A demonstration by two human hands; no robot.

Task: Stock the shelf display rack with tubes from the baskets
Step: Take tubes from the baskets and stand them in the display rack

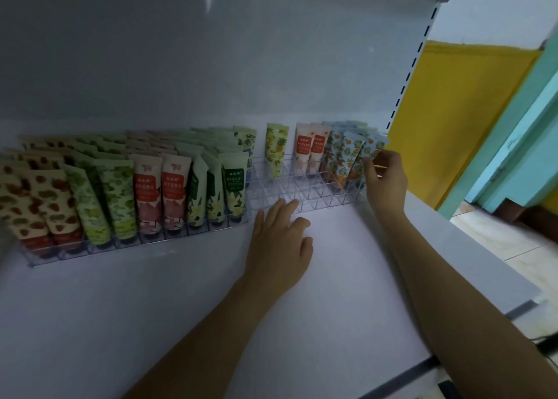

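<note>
**Right hand pinches an orange-print tube at the rack's right end**

A white shelf (151, 308) fills the lower part of the view, dim and smooth, with a pale grey back panel (211, 66) rising behind it.

On the left, against that panel, stands a clear compartment rack (136, 249), packed row upon row. Its front row holds, from the left, strawberry-print tubes (45, 205), lime-print tubes (117, 196), pink tubes with red labels (173, 190) and green-labelled flower tubes (234, 187), all cap down and leaning back.

Just beside it to the right sits a second clear rack (305, 193), most of whose cells show bare. The left hand (279, 247) lies palm down on the shelf in front of it, fingers straight and slightly spread, their tips reaching the rack's front wall.

In the back rows stand a pineapple-print tube (276, 148), then two peach tubes with red labels (312, 148), then a cluster of blue orange-print tubes (338, 154). At the far right end of this rack, the right hand (388, 181) pinches one more blue orange-print tube, the held tube (374, 146), between thumb and fingers; the hand hides its lower end, so whether it sits in a cell cannot be told.

Right of the shelf runs a slotted white upright (413, 63). Beyond it are a yellow wall (453, 120), a turquoise door frame (519, 145) and a pale tiled floor (498, 238).
</note>
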